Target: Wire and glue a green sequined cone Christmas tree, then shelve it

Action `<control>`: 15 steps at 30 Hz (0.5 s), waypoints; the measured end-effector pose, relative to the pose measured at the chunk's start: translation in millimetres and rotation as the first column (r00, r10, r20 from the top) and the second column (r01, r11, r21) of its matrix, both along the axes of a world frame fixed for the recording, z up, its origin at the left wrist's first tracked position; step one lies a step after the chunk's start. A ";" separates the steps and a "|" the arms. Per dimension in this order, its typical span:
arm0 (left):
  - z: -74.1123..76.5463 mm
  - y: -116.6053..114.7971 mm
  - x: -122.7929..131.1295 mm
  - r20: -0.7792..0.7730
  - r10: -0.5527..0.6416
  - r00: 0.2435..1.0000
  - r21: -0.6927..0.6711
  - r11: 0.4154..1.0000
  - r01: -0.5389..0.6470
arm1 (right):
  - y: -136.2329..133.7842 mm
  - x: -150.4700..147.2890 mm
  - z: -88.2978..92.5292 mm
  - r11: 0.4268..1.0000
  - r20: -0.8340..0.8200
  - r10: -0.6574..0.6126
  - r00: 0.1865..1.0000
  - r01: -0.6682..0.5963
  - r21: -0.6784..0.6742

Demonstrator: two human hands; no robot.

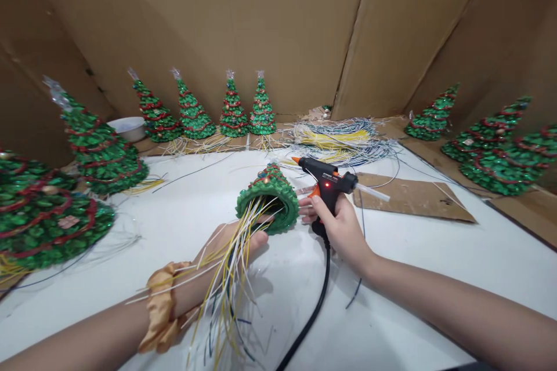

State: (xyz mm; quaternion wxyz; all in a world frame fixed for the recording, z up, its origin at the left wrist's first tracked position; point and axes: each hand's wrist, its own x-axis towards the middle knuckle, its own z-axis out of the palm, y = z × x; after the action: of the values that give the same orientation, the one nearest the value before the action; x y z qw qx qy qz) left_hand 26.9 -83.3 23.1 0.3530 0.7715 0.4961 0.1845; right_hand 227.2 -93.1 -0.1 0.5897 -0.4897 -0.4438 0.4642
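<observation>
A small green Christmas tree (287,208) lies tipped over in front of me, its hollow base facing me. White, yellow and dark blue wires (235,243) spill out of that opening and over my wrist. My left hand (230,243) grips the tree at the base rim; most of its fingers are hidden behind the wires and the tree. In my right hand (337,223) is a black glue gun (328,182) with an orange nozzle pointing left above the tree. Its red light is lit, and a clear glue stick (373,192) sticks out of the back.
Decorated trees stand at the left (100,151), along the back (232,110) and at the right (491,145). A heap of loose wires (335,136) lies at the back. Cardboard (418,197) rests on the white table (187,191). The black cord (319,295) runs towards me.
</observation>
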 end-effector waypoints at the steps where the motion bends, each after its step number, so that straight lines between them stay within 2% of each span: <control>1: 0.1 0.2 0.9 -0.010 0.006 1.000 -0.002 1.000 -0.006 | 0.1 -0.2 -0.2 1.000 0.001 0.001 1.000 -0.001 -0.001; 6: 4.0 -1.2 7.2 -0.060 0.023 0.998 -0.005 1.000 -0.023 | 1.1 -1.1 -1.7 1.000 -0.008 -0.005 1.000 0.005 -0.011; 13: 10.1 -4.5 8.6 -0.018 0.021 1.000 0.019 1.000 -0.021 | 1.7 -1.8 -3.0 1.000 -0.008 -0.006 1.000 0.006 -0.006; 15: 8.5 -4.7 8.2 0.052 0.066 0.996 0.052 0.996 -0.069 | 1.8 -1.6 -3.1 1.000 0.000 -0.003 1.000 0.003 -0.005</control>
State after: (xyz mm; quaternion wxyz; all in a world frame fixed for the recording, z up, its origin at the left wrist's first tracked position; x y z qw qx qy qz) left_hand 35.1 -88.0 31.5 0.3382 0.7586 0.5078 0.2286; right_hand 225.7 -91.3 -3.1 0.5891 -0.4918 -0.4419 0.4646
